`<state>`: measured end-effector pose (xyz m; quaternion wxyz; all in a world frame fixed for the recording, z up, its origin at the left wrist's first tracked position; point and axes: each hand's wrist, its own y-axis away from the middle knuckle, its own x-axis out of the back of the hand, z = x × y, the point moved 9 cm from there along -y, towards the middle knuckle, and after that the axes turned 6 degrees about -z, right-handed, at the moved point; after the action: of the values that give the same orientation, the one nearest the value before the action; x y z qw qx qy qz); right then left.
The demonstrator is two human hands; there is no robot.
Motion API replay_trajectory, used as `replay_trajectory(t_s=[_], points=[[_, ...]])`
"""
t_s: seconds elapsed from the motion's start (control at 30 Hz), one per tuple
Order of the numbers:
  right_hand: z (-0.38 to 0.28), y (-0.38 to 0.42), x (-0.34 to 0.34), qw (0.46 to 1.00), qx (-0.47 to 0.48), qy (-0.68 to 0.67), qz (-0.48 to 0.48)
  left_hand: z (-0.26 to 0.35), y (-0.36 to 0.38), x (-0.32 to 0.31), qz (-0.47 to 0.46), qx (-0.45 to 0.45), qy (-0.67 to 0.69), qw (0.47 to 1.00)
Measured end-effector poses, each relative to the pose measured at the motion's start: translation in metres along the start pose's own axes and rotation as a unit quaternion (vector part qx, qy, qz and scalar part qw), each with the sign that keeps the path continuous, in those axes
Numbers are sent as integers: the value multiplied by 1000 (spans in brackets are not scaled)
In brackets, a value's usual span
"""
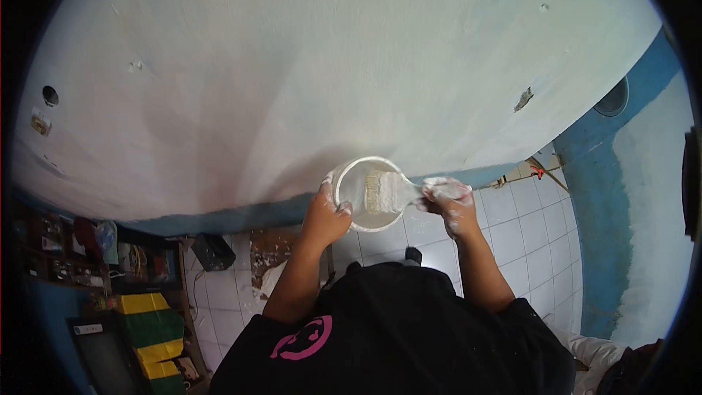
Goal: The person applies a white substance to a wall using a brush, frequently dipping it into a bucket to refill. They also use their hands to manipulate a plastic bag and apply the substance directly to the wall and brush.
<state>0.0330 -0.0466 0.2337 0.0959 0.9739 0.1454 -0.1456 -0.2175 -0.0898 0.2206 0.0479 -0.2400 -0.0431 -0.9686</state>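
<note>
My left hand [327, 213] grips the rim of a small white paint pot [356, 175], held up close to a large white-painted wall [329, 66]. My right hand [447, 201], smeared with white paint, is closed on the handle of a paintbrush [384, 192]. The brush's bristles, loaded with white paint, lie inside the pot. Both arms reach out from my black shirt at the bottom of the view.
A blue band [241, 216] runs along the wall's foot, and a blue and white wall [621, 197] stands at the right. White floor tiles [526, 227] lie below. A cluttered shelf [73, 249] and yellow-green boxes [150, 325] sit at the lower left.
</note>
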Motion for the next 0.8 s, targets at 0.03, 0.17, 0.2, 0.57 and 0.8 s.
replay_trajectory(t_s=[0.03, 0.17, 0.2, 0.57, 0.8], points=[[2, 2, 7, 999, -17, -47, 10, -4, -1, 2, -14, 25, 30, 999], [-8, 7, 14, 953, 5, -302, -16, 27, -4, 7, -40, 31, 88, 995], [-14, 6, 12, 935, 13, -351, -52, 39, -3, 6, -54, 41, 110, 992], [-236, 24, 43, 879, 459, -114, -54, 108, -31, -27, -105, -12, 151, 983], [-313, 30, -40, 504, 621, 598, 49, 117, -42, -55, -126, 11, 131, 983]])
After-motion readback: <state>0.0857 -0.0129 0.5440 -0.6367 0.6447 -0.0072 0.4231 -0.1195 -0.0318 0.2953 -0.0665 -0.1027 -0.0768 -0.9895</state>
